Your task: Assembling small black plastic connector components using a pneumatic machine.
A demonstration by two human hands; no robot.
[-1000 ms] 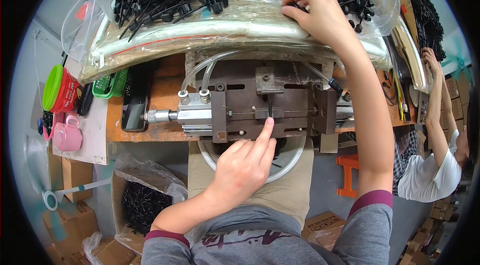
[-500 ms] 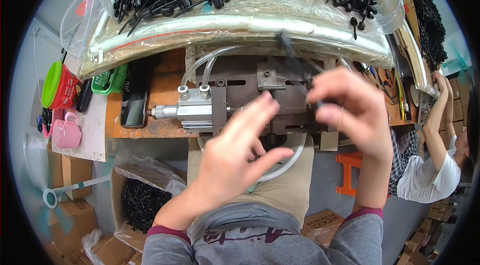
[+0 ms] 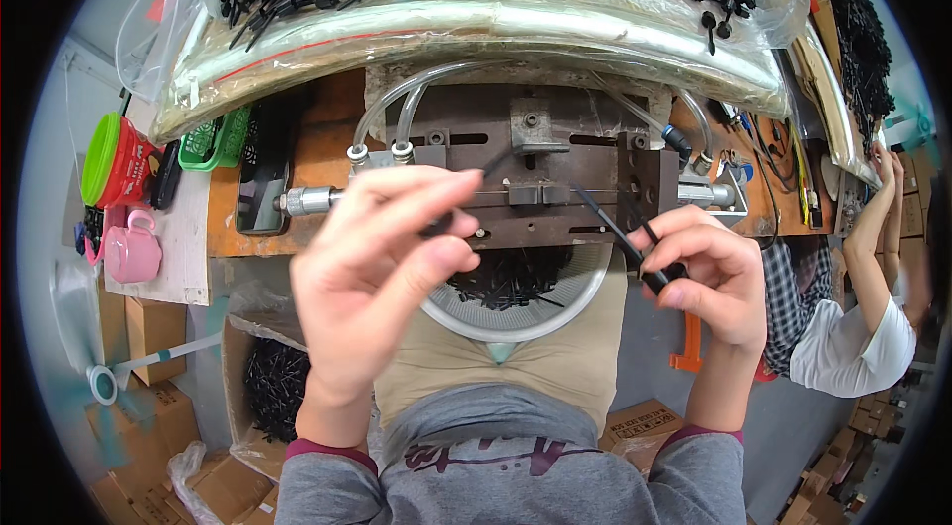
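Observation:
In my left hand (image 3: 372, 272), thumb and fingers close on a black stemmed plastic piece; its thick end is mostly hidden and its thin stem points up and right. My right hand (image 3: 709, 272) pinches black stemmed plastic pieces (image 3: 659, 277), apparently two, their thin stems pointing up and left. Both hands are at the front of a dark metal clamping fixture (image 3: 585, 153). Its small centre block (image 3: 535, 194) lies between them. Below, a pale round basket (image 3: 570, 322) rests at my lap with many black pieces inside.
Clear air hoses (image 3: 402, 94) arch behind the fixture. A plastic-lined tray edge (image 3: 476, 49) bounds the back, heaped with black pieces. A phone (image 3: 263, 173), green basket (image 3: 228, 143) and pink cup (image 3: 132, 252) stand left. Another person (image 3: 858, 347) works at right; an open carton (image 3: 238, 376) sits lower left.
My left hand has moved left and down from the fixture's middle. My right hand has come down and turned, bringing its black pieces in front of the fixture. The lap basket is more exposed.

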